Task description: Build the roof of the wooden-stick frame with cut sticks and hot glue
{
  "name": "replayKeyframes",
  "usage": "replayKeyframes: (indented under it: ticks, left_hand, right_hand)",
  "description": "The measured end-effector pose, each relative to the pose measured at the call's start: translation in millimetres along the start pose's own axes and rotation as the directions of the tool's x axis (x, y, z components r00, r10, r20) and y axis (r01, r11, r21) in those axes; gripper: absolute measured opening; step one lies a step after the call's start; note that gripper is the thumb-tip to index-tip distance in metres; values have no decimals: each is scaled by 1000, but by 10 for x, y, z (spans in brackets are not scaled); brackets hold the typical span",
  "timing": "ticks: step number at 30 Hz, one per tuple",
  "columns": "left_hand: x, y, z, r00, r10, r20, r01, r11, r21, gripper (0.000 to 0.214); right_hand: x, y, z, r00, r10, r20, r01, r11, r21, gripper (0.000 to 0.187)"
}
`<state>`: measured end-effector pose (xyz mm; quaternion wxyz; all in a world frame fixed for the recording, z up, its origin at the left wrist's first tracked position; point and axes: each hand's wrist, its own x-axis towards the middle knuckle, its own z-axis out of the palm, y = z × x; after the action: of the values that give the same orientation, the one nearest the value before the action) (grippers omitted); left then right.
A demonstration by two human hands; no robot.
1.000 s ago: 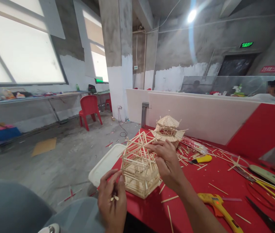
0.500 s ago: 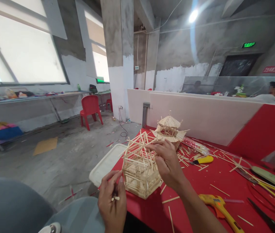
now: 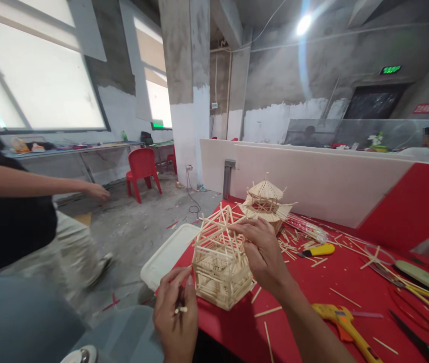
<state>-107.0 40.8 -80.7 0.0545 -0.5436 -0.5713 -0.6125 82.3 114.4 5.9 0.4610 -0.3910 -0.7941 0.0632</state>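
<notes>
A small house frame of thin wooden sticks (image 3: pixel 220 262) stands at the near left corner of the red table (image 3: pixel 335 297). My right hand (image 3: pixel 265 254) reaches over its roof, fingers pinched on the roof sticks. My left hand (image 3: pixel 174 315) hovers just in front of the frame, fingers closed on a few short sticks (image 3: pixel 179 309). Behind the frame sits a finished stick pavilion (image 3: pixel 265 200).
Loose sticks litter the table. A yellow glue gun (image 3: pixel 345 325) lies by my right forearm, a yellow knife (image 3: pixel 318 249) farther back, scissors (image 3: pixel 418 343) at the right. A white tray (image 3: pixel 167 254) hangs off the table's left edge. A person in black (image 3: pixel 17 217) walks at left.
A person in a black top has walked into view at the left. My hands and the stick frame have hardly moved.
</notes>
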Motion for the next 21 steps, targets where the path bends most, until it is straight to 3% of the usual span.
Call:
replayKeyframes:
  ticks: [12, 16, 18, 21]
  left_hand:
    - [-21, -46, 14, 1000, 19, 21, -19, 1000, -2, 20]
    - [-19, -43, 27, 999, 43, 16, -43, 999, 6, 20]
    - [-13, -55, 24, 999, 42, 15, -42, 999, 9, 19]
    - [-14, -130, -2, 1000, -30, 2, 30, 999, 13, 17]
  right_hand:
    - [-16, 17, -17, 1000, 7, -20, -8, 1000, -13, 61]
    - [-54, 15, -50, 994, 56, -99, -56, 998, 7, 59]
    - [-110, 49, -68, 965, 127, -230, -122, 992, 39, 53]
    - [-300, 228, -55, 853, 280, -440, -264, 959, 97, 47]
